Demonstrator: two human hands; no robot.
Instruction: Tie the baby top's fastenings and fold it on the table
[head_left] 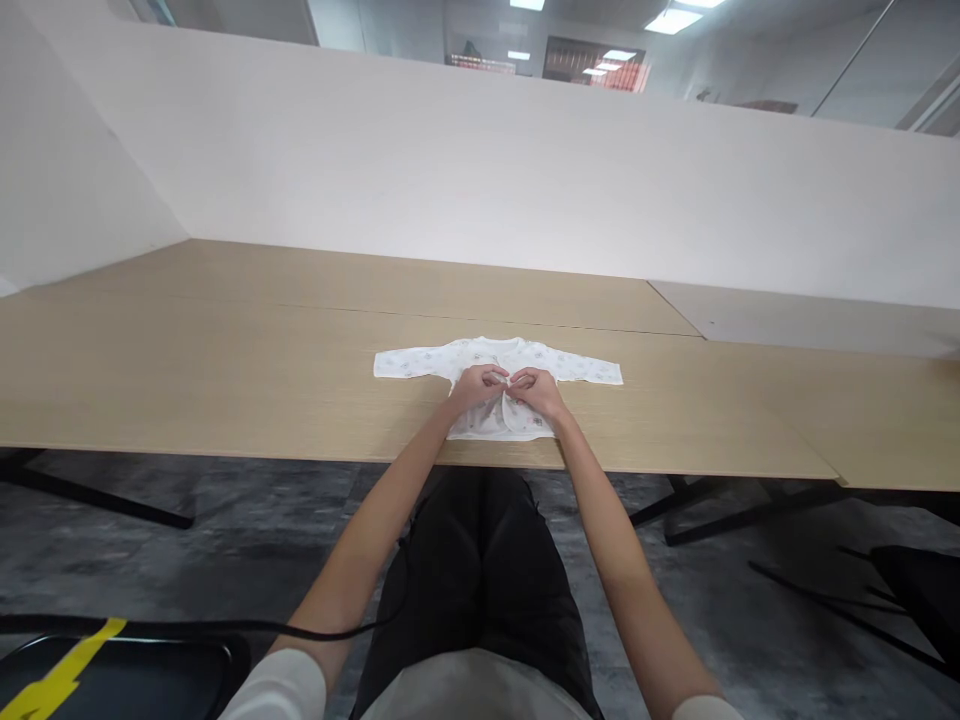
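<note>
Pinching one white, two-sleeved garment (491,352) mid-front, left hand (478,386) and right hand (535,390) each have a narrow grip.

The small white long-sleeved cloth garment (486,353) is sprinkled with faint motifs, too small to be made out. The flat pale-tan wood-look tabletop (247,370) is finely streaked. The hard dark-grey floor (262,570) is mottled lighter and darker. The flat black chair seat (165,670) is crossed by bright yellow tape (67,670).
</note>
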